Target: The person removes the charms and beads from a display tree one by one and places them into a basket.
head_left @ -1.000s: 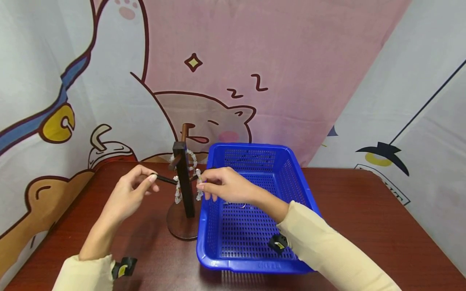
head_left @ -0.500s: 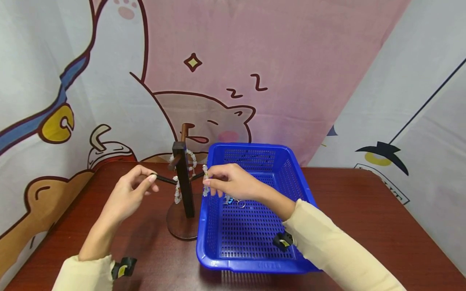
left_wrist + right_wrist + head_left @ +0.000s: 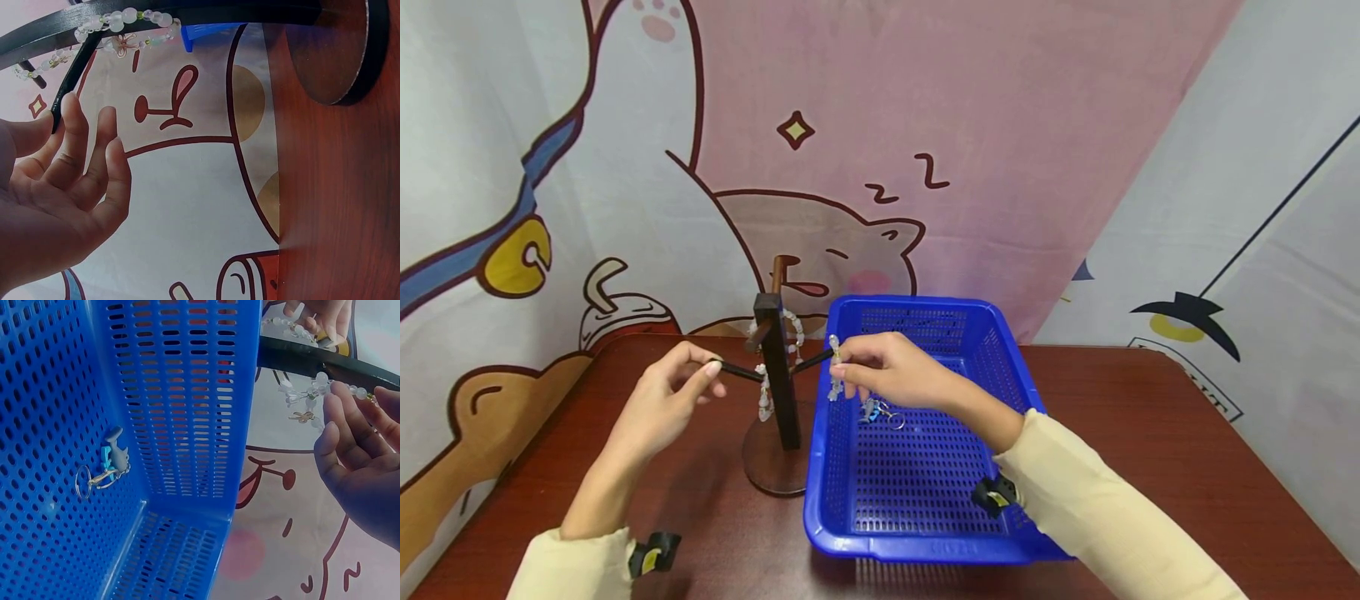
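Note:
A dark wooden jewelry stand (image 3: 786, 396) with several pegs stands upright on a round base. My left hand (image 3: 673, 392) pinches the tip of its left peg (image 3: 74, 78) between thumb and forefinger. On that peg hangs a clear-beaded bracelet (image 3: 128, 17). My right hand (image 3: 895, 367) pinches another beaded bracelet (image 3: 835, 379), with pale beads and a flower charm, at the outer end of the right peg (image 3: 812, 361). Its thumb and fingers cover part of the bead string. A further bracelet (image 3: 794, 325) hangs behind the post.
A blue perforated plastic basket (image 3: 816, 500) stands right beside the base, under my right hand. Inside lies a keychain (image 3: 115, 459) with a grey shark-like figure and a metal ring. The brown table (image 3: 1150, 467) reaches a printed cloth backdrop (image 3: 1000, 167).
My right hand has moved right and slightly up with its bracelet, outward along the right peg. More of the peg and the keychain now shows. The left hand stays put.

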The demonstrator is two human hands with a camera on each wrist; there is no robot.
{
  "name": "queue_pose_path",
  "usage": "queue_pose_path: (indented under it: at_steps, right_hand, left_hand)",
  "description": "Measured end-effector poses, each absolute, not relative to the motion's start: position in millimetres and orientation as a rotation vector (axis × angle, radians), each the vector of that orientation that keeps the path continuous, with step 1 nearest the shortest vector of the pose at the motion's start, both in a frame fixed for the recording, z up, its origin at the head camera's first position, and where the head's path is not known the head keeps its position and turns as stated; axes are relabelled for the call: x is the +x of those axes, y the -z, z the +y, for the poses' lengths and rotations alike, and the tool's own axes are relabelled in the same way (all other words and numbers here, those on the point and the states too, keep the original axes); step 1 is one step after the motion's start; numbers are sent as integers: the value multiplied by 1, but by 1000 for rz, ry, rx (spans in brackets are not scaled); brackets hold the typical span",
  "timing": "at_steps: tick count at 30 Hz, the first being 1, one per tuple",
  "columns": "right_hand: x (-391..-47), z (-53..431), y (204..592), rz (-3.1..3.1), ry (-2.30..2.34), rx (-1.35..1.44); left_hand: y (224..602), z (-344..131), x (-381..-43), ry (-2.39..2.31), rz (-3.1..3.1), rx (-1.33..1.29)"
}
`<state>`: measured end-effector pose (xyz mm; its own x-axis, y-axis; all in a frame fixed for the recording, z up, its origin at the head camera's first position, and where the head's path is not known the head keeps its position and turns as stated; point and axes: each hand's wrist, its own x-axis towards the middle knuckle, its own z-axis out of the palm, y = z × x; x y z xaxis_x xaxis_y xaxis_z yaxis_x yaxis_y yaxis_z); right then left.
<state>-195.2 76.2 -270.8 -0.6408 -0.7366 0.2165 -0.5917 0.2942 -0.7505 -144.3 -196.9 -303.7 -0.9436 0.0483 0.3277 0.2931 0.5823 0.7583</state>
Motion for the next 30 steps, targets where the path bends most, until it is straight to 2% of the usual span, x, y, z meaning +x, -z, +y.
queue_pose_path:
  at_steps: [12, 30]
  right_hand:
    - [-199, 92, 272, 2391, 1309, -1179]
    - [-215, 119, 301, 2434, 1270, -1031]
  left_hand:
    - [304, -197, -144, 1307, -2542, -277]
    - [304, -196, -145, 1301, -2550, -262]
